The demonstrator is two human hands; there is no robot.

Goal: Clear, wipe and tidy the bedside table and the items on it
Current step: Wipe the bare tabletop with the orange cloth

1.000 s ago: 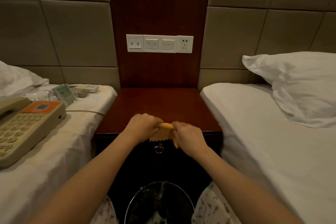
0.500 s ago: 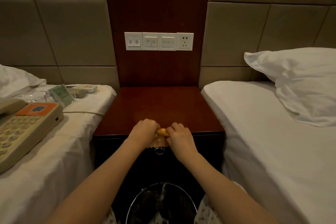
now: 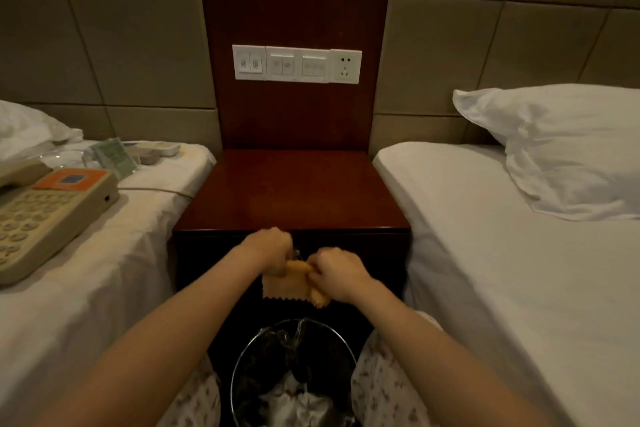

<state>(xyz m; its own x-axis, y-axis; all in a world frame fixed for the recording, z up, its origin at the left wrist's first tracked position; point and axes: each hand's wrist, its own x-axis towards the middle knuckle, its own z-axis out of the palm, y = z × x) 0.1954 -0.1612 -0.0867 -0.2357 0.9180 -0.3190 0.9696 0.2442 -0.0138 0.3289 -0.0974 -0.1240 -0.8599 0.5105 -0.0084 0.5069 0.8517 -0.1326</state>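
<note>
A dark red wooden bedside table [image 3: 294, 191] stands between two beds, its top bare. My left hand [image 3: 270, 251] and my right hand [image 3: 337, 272] hold a small orange cloth [image 3: 289, 284] with a zigzag edge between them, just in front of the table's dark front face and below its top edge. The cloth hangs down from both hands. A beige telephone [image 3: 45, 215], a green card [image 3: 112, 156], a glass dish [image 3: 62, 158] and a white remote [image 3: 157, 148] lie on the left bed.
A round bin [image 3: 242, 357] with a dark liner and crumpled white paper stands on the floor below my hands. White beds flank the table, with a pillow [image 3: 568, 146] on the right one. A switch and socket panel [image 3: 297, 63] sits on the wall panel above.
Both hands with the cloth have dropped from the table's front edge to in front of its face, and the cloth now hangs more unfolded.
</note>
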